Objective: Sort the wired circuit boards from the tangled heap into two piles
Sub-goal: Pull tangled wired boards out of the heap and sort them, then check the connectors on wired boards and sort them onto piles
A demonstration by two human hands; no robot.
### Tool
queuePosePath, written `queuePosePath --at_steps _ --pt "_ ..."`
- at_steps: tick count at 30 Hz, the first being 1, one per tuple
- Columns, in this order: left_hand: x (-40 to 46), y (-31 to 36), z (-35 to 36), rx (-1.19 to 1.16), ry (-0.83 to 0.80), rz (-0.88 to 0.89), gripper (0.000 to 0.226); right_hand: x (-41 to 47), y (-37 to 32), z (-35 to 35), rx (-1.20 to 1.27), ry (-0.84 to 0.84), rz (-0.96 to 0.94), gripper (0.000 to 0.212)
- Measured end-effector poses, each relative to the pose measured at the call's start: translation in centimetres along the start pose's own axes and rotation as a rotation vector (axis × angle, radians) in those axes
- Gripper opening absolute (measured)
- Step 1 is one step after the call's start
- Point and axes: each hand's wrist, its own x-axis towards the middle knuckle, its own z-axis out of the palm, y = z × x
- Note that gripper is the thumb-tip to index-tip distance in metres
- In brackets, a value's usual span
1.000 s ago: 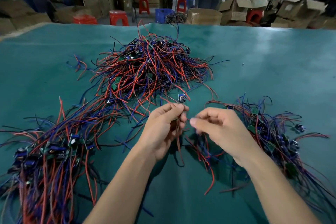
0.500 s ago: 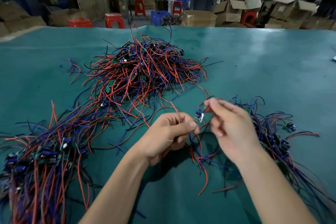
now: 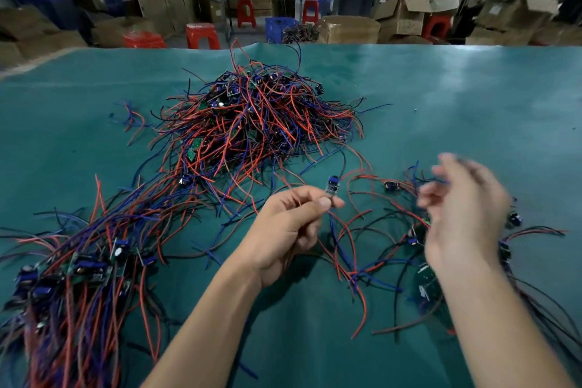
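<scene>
I've got one wired circuit board point(image 3: 331, 186) up off the tabletop point(image 3: 456, 110), near the middle towards the near edge, pinched in my left hand point(image 3: 283, 230) btwn thumb and forefinger just below the board so its red and blue leads hang free underneath, prob. so I can see which type it is and let the wires drop clear of the tangle. My right hand point(image 3: 463, 214) is beside it, not touching, motion-blurred; fingers look loosely spread and I can't see anything in them, though the blur makes that hard to be sure of. The tangled heap point(image 3: 252, 123) sits further back, centre of the tabletop towards the far edge, still big, so I judge the sort is only partway done. One pile point(image 3: 78, 268) runs along the left edge to the near-left corner, wires laid roughly parallel w/ boards bunched together, which keeps them from re-knotting. The other pile point(image 3: 447, 249), looser and smaller, lies by the right edge under and around my right hand. Beyond the far edge: cardboard boxes point(image 3: 349, 29), red stools point(image 3: 201, 36), ppl working at other benches.
</scene>
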Motion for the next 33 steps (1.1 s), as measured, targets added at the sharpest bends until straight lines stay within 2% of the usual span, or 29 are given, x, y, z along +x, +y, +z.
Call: queuePosePath --at_steps 1,3,5,7,10,12,15,17,19,21,23,25,26,29,31,33 --pt "0.0 -0.1 0.1 -0.007 0.009 0.002 0.010 -0.9 0.5 0.5 -0.074 -0.141 0.027 0.015" --pt "0.0 -0.2 0.4 0.009 0.005 0.008 0.019 -2.7 1.4 1.5 -0.173 -0.452 0.154 0.021" --pt "-0.1 -0.3 0.5 0.057 -0.032 0.014 0.022 -3.8 2.1 1.8 -0.253 -0.642 0.147 0.022" --pt "-0.2 -0.1 0.5 0.123 -0.075 0.026 0.016 -4.1 2.2 1.7 -0.272 -0.653 0.039 0.010" --pt "-0.1 0.0 0.4 0.157 -0.105 0.016 0.016 -3.5 2.0 1.5 -0.273 -0.563 -0.103 0.012" --pt "-0.1 -0.1 0.4 0.162 -0.146 -0.009 0.016 -2.8 1.5 1.2 -0.269 -0.411 -0.164 0.012" --pt "-0.2 -0.3 0.6 0.193 -0.196 -0.039 0.015 -1.6 -0.5 0.6 -0.128 -0.120 -0.172 0.014" --pt "-0.2 -0.4 0.7 0.228 -0.165 -0.037 0.013 -0.5 -2.3 -0.7 -0.040 0.040 -0.192 0.017" --pt "-0.2 -0.4 0.8 0.228 -0.093 -0.020 0.008 0.9 -4.2 -2.7 -0.054 0.094 -0.192 0.019" --pt "-0.1 -0.3 0.9 0.171 -0.017 -0.004 0.013 2.5 -6.0 -4.6 -0.307 0.026 -0.201 0.019" --pt "-0.1 -0.2 1.1 0.085 0.043 0.034 0.021 3.5 -6.9 -5.6 -0.711 -0.087 -0.178 0.028" --pt "-0.1 -0.2 1.2 0.027 0.083 0.088 0.023 3.7 -7.5 -5.9 -0.927 -0.096 -0.183 0.039" --pt "-0.1 -0.2 1.2 0.012 0.099 0.105 0.023 3.6 -7.7 -6.0 -0.985 -0.089 -0.233 0.039" --pt "0.0 -0.1 1.2 0.024 0.201 0.150 0.017 1.6 -7.8 -3.3 -1.015 -0.175 -0.431 0.016" --pt "0.2 -0.2 0.8 0.135 0.376 0.196 0.012 0.2 -6.6 0.5 -1.011 -0.383 -0.492 0.018" --pt "0.4 -0.4 0.0 0.268 0.598 0.238 0.015 -1.1 -4.2 4.7 -1.165 -0.607 -0.500 0.017"
